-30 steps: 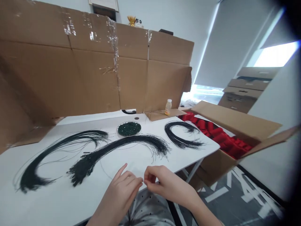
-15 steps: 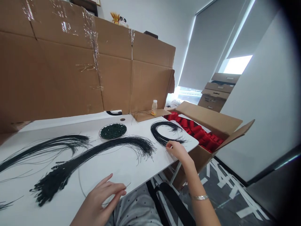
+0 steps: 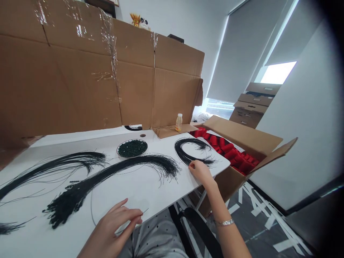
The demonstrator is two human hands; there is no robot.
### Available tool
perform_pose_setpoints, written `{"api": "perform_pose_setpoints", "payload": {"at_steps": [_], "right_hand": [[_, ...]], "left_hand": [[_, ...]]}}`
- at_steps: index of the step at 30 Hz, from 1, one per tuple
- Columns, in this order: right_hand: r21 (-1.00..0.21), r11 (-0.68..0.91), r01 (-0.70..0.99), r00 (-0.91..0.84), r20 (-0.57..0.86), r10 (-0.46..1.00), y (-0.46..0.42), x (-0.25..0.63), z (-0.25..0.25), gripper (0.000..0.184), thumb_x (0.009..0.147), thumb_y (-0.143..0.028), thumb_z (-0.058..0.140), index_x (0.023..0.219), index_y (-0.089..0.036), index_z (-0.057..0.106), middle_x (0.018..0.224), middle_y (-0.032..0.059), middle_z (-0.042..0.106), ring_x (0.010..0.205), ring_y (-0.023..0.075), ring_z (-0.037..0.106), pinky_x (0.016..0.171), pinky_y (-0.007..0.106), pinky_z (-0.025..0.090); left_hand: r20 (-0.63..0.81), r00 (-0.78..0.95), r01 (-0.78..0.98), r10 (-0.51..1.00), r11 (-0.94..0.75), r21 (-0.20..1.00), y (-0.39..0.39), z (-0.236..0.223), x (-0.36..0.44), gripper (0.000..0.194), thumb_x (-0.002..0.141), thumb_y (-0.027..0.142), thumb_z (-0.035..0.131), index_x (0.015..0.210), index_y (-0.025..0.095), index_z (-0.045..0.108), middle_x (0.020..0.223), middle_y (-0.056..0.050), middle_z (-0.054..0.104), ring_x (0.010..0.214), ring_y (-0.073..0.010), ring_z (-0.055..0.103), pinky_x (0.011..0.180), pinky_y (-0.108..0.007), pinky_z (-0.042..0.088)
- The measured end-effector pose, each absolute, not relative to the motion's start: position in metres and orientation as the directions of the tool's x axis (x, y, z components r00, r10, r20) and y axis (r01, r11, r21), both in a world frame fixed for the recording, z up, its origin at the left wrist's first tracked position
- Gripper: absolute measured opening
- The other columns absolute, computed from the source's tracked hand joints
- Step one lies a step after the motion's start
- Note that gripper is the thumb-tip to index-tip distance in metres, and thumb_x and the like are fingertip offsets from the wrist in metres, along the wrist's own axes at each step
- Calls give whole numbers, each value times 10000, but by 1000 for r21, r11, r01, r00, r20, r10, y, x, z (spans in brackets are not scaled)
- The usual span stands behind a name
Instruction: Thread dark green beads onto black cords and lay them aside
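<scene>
My left hand [image 3: 118, 224], near the table's front edge, pinches a thin dark strand [image 3: 145, 210] between thumb and index finger; its short end sticks out past the fingertips. At the right, my right hand [image 3: 200, 171] is closed at the lower edge of a curled bundle of black strands [image 3: 182, 150]; whatever its fingertips grip is too small to make out. A long bundle of black strands [image 3: 113, 172] lies across the table, its left end thick with dark knobbly pieces [image 3: 64, 208]. Behind it sits a round dish of small dark green pieces [image 3: 132, 148].
Another strand bundle [image 3: 59, 163] lies at the left. A small bottle [image 3: 178, 122] stands on a cardboard flap at the back, before a tall cardboard wall [image 3: 86, 86]. An open carton [image 3: 268, 157] with red rolls [image 3: 231, 152] adjoins the table's right end.
The view has shifted slightly. My right hand has moved a little left against the curled bundle, fingers still closed. My left hand keeps its pinch on the strand.
</scene>
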State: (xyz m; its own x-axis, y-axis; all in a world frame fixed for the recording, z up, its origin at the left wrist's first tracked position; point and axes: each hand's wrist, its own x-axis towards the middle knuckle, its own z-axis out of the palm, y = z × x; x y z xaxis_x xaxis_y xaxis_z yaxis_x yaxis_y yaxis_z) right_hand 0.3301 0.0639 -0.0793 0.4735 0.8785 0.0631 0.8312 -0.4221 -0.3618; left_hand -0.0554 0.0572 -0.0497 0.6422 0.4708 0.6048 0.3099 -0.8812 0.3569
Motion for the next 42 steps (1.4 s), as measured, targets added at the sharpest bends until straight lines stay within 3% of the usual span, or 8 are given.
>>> {"api": "perform_pose_setpoints", "payload": {"at_steps": [7, 10, 14, 21, 28, 33, 37, 42], "right_hand": [[-483, -367, 795, 484, 141, 864, 62, 332, -77, 264, 1021, -336, 643, 1217, -159, 659, 1207, 92, 684, 1016, 226, 693, 881, 427, 599], [-580, -281, 765, 474, 211, 855, 58, 336, -68, 256, 1020, -342, 643, 1188, -149, 662, 1152, 81, 693, 968, 213, 698, 846, 407, 603], [-697, -108, 709, 430, 306, 850, 49, 337, -50, 235, 1034, -361, 613, 1109, -141, 651, 999, 44, 681, 807, 167, 671, 725, 332, 584], [-740, 169, 651, 219, 397, 891, 13, 291, -10, 126, 982, -273, 507, 878, -216, 549, 819, -3, 564, 758, 165, 541, 673, 278, 469], [-764, 297, 572, 61, 401, 914, 3, 243, 1, 60, 944, -189, 512, 905, -225, 538, 1330, 73, 579, 948, 171, 609, 880, 343, 513], [-808, 338, 482, 5, 388, 922, 9, 230, -4, 54, 977, -234, 535, 954, -224, 584, 1034, 39, 693, 986, 191, 644, 903, 355, 546], [-836, 370, 405, 6, 407, 913, 20, 224, -11, 154, 925, -303, 665, 1051, -216, 659, 1066, 49, 715, 1021, 197, 677, 974, 364, 572], [-867, 375, 327, 184, 447, 875, 32, 214, -24, 124, 933, -323, 637, 947, -206, 676, 936, 54, 743, 886, 198, 717, 817, 341, 623]], "left_hand": [[603, 605, 286, 520, -849, 444, 55, -46, -53, 121, 943, 318, 660, 916, 327, 778, 870, 39, 828, 827, -190, 801, 933, -302, 627], [507, 558, 313, 657, -732, 605, 52, -45, -52, 150, 937, 337, 664, 859, 327, 792, 971, -37, 782, 930, -223, 747, 730, -243, 626], [357, 536, 290, 765, -563, 774, 46, -41, -48, 202, 941, 413, 652, 836, 307, 788, 821, -50, 702, 770, -207, 687, 485, -193, 485], [284, 533, 260, 797, -474, 842, 46, -39, -38, 153, 912, 396, 685, 821, 291, 749, 781, -2, 680, 771, -181, 679, 749, -226, 523], [238, 448, 13, 862, -273, 962, 69, -38, 0, 145, 805, 354, 780, 758, 227, 729, 786, -19, 700, 773, -187, 656, 746, -262, 549], [141, 383, -104, 913, -109, 989, 73, -35, 27, 198, 733, 386, 843, 767, 208, 764, 763, -22, 708, 740, -182, 644, 733, -282, 543], [125, 343, -158, 931, -74, 985, 77, -37, 38, 228, 736, 402, 844, 786, 200, 750, 723, -12, 690, 715, -171, 633, 702, -273, 526], [108, 293, -220, 950, -44, 975, 80, -42, 47, 235, 710, 389, 869, 794, 191, 772, 827, -30, 740, 802, -171, 655, 777, -272, 528]]}}
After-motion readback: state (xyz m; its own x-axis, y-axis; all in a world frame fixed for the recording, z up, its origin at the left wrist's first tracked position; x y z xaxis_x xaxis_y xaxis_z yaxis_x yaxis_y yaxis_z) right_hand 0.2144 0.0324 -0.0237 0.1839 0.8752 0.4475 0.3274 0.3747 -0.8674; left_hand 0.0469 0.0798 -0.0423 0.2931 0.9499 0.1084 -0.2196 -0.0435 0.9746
